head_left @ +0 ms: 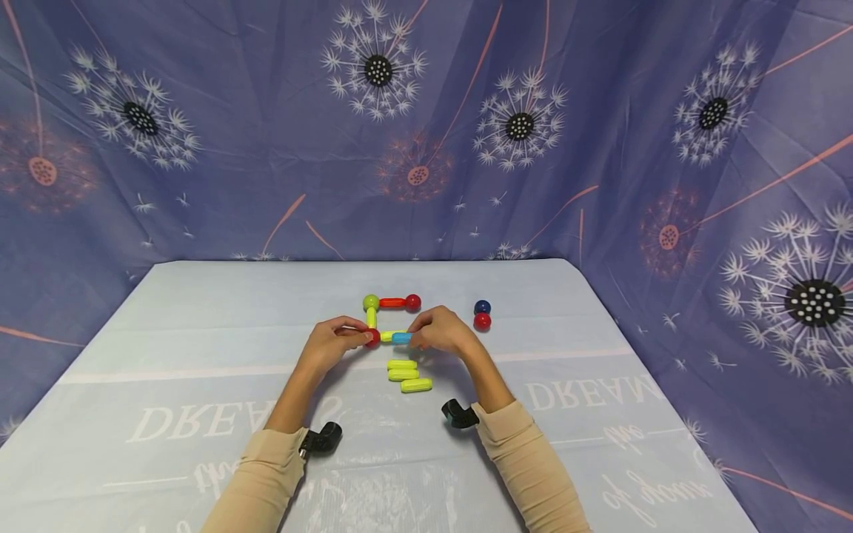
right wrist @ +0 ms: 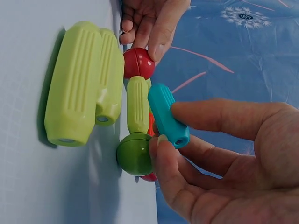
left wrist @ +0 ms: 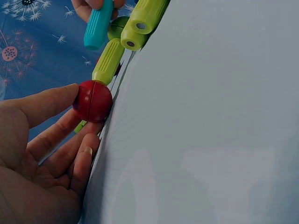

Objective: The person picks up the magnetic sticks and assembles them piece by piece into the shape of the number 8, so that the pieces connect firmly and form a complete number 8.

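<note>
My left hand point(head_left: 331, 342) holds a red ball point(left wrist: 93, 101) between thumb and fingers. From this ball a yellow-green rod point(right wrist: 138, 105) runs right to a green ball point(right wrist: 134, 155), mostly covered by the right hand in the head view. My right hand point(head_left: 443, 329) pinches a short light-blue rod point(right wrist: 167, 114), held beside that yellow-green rod. Another yellow-green rod point(head_left: 371, 318) leads back from the held red ball to a lime ball point(head_left: 371, 302). A red rod point(head_left: 392, 303) joins the lime ball to a second red ball point(head_left: 413, 302).
Three loose yellow-green rods point(head_left: 416, 385) lie on the pale tablecloth point(head_left: 280, 303) in front of the joined pieces. Farther right, a dark blue ball point(head_left: 483, 306) and another red ball point(head_left: 482, 321) sit together. A patterned blue curtain point(head_left: 266, 111) hangs behind the table.
</note>
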Available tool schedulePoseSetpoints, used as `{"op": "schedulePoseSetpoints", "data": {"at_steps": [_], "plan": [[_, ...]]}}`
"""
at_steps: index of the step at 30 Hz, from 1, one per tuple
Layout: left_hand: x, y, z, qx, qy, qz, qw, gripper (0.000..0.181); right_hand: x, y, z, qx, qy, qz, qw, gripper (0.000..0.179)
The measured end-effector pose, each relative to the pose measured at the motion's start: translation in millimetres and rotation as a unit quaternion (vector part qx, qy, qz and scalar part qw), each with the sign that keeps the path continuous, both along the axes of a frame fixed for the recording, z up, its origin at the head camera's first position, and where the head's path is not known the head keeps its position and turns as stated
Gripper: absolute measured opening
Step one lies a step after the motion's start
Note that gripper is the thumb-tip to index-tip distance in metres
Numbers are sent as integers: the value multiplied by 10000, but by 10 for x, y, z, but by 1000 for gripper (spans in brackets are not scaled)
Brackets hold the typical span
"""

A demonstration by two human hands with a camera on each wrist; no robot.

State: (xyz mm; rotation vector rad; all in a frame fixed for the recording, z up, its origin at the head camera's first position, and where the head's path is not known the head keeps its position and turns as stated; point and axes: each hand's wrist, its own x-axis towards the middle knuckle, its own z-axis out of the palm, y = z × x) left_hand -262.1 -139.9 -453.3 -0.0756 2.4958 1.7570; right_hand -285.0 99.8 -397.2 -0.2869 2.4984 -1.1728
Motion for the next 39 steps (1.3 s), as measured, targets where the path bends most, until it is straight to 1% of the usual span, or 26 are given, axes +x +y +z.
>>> {"op": "schedulePoseSetpoints", "data": {"at_steps": [4, 9, 12, 14, 20, 24, 28, 31, 33, 36, 39], "plan": [[2, 1, 0, -34, -23, 7, 10000, 36, 0, -3, 5, -23, 4, -115, 9999, 19], [-3, 0, 5, -38, -99, 42, 9999, 34, -5, -7, 4, -35, 168, -330, 9993, 24], [-4, -1, 6, -40, -108, 38, 9999, 33, -12, -6, -1, 47, 307, -285, 9991, 33], [-3, 2, 8, -32, -120, 48, 9999, 32, -15, -6, -4, 66, 309, -217, 9993, 41], [-4, 2, 3, -50, -167, 27, 9998, 32, -28, -13, -7, -48, 92, -184, 9998, 57], [-7, -6, -2, -30, -123, 1, 9999, 32, -38, -16, -11, -125, 15, -229, 9997, 58], [-5, -5, -5, 2, -97, 8, 10000, 31, -47, -21, -27, -197, 33, -323, 9993, 51], [-2, -5, -6, -9, -106, 9, 9999, 31, -48, -36, -42, -289, 175, -493, 9982, 43], [0, -6, -5, -19, -108, 10, 9999, 30, -49, -51, -56, -384, 342, -604, 9968, 39], [1, -7, 0, -17, -56, 2, 10000, 31, -40, -73, -81, -433, 684, -760, 9938, 39], [-1, -6, 1, 17, 17, -2, 10000, 32, -33, -97, -116, -491, 1090, -942, 9884, 38]]}}
